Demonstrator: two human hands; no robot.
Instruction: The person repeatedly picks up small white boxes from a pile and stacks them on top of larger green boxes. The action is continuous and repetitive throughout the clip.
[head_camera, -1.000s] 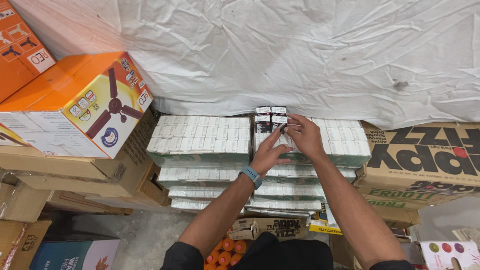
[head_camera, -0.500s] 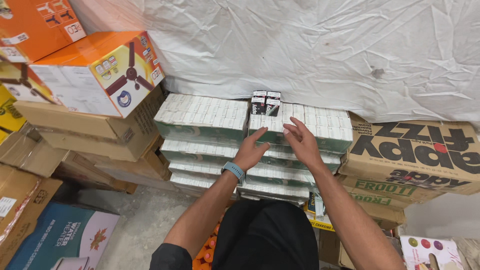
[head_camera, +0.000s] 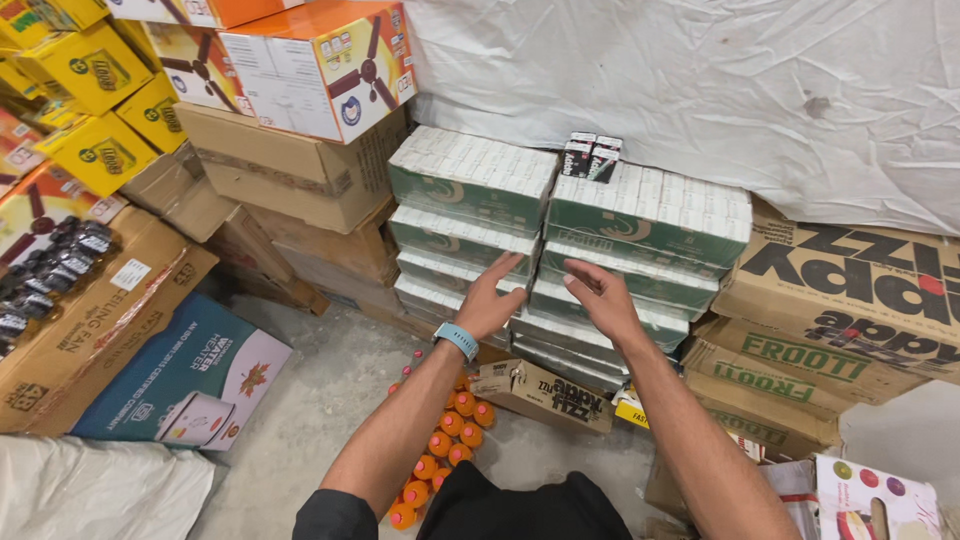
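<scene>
While both arms reach forward, left hand (head_camera: 487, 297) and right hand (head_camera: 600, 293) hover open, empty, before stacked green-white carton packs (head_camera: 560, 225); small black boxes (head_camera: 591, 158) sit atop right stack.

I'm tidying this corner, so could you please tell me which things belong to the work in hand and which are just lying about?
In hand:
- small black cartons
- green-and-white shrink-wrapped carton packs
- left hand, open
- right hand, open

Lying about:
- orange ceiling-fan box
- orange bottles
- blue water-heater box
</scene>
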